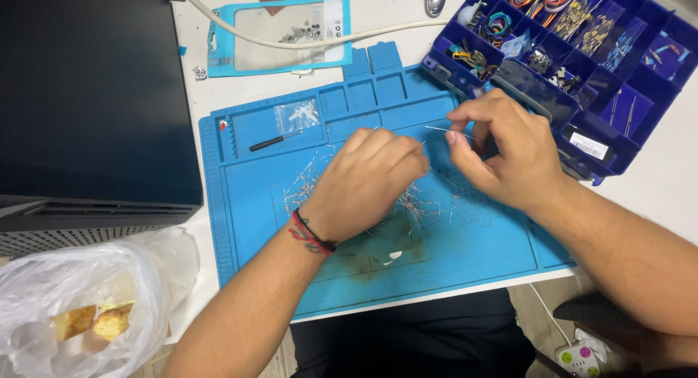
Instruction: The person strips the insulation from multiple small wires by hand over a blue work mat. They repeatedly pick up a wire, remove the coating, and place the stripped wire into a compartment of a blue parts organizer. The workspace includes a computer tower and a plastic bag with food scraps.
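Observation:
My left hand (pixel 367 182), with red and black cords at the wrist, rests knuckles up on a pile of thin wire-legged components (pixel 305 182) spread over the blue silicone work mat (pixel 451 254). Its fingers are curled into the pile; what they pinch is hidden. My right hand (pixel 502 156) hovers just to the right, thumb and forefinger pinched on one thin wire lead (pixel 440 129) that sticks out to the left.
A small black screwdriver (pixel 275 141) and a clear bag of small parts (pixel 298 116) lie on the mat's upper trays. A dark blue compartment box (pixel 582 51) stands at the right. A black computer case (pixel 87 102), white cable (pixel 291 42), and plastic bag with food (pixel 80 305) sit left.

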